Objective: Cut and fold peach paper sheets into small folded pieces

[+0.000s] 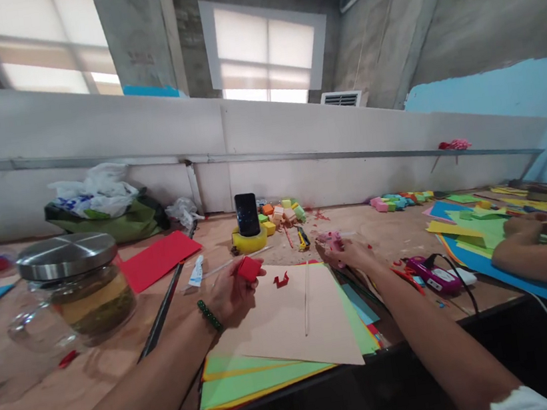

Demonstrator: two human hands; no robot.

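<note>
While pinching a red piece (248,269) in the left hand (232,288), mid-frame, holding the right hand (355,255) at a pink item (332,240), centre right. Cannot tell if pinching it

Red blocky pc. (248,269) in L fingers (249,290), pink obj. (331,240) at R fingers (349,257)

own hands (236,286) x2 | held red pc (248,269) x1 | ph. (247,215) x1 | tape (250,243) x1 | mug (91,303) x1 | win. (242,41) x2

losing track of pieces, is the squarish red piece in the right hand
No, the left hand holds the squarish red piece at its fingers.
</note>
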